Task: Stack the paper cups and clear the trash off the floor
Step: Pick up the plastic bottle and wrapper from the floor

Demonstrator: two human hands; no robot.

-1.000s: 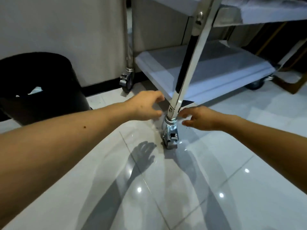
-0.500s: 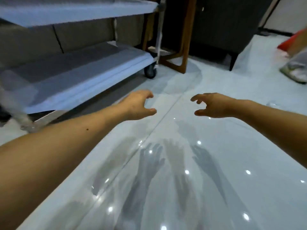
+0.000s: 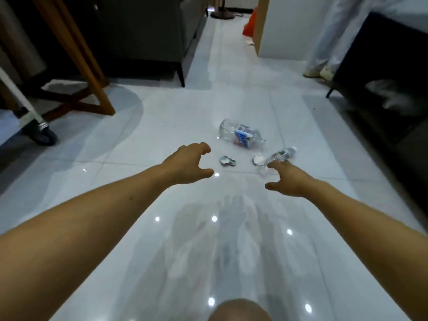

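Five bits of trash lie on the glossy tiled floor (image 3: 162, 126); no paper cups are in view. The landmark is the big bottle (image 3: 240, 136): clear, blue label, lying on its side.

- slim bottle (image 3: 281, 155): right of the big bottle and nearer the camera, also lying down.
- foil wrapper (image 3: 227, 161): nearer than the big bottle, slightly left, flat on the tile.
- white wad (image 3: 258, 159): nearer than the big bottle, between the wrapper and the slim bottle.
- clear scrap (image 3: 264, 171): nearer again, too blurred to name.

The left hand (image 3: 187, 164) hovers left of the big bottle and nearer, just beside the wrapper. Its fingers are apart and loosely curled, holding nothing. The right hand (image 3: 287, 181) is nearer and right of the big bottle, fingers spread, also empty. Its fingertips are at the slim bottle's near end; I cannot tell if they touch.

Step, as a judgement: this is the trash pick-up part, at the approach stage, with nothing gripped yet. The cup stacking cannot be judged.

Next, the right hand likely needs to wrap round the slim bottle's body. The left needs a fingertip pinch on the wrapper, which is thin against slick tile and may slide. The big bottle looks light and round, so a nudge could roll it.

A cart wheel (image 3: 42, 134) sits far left of the big bottle.
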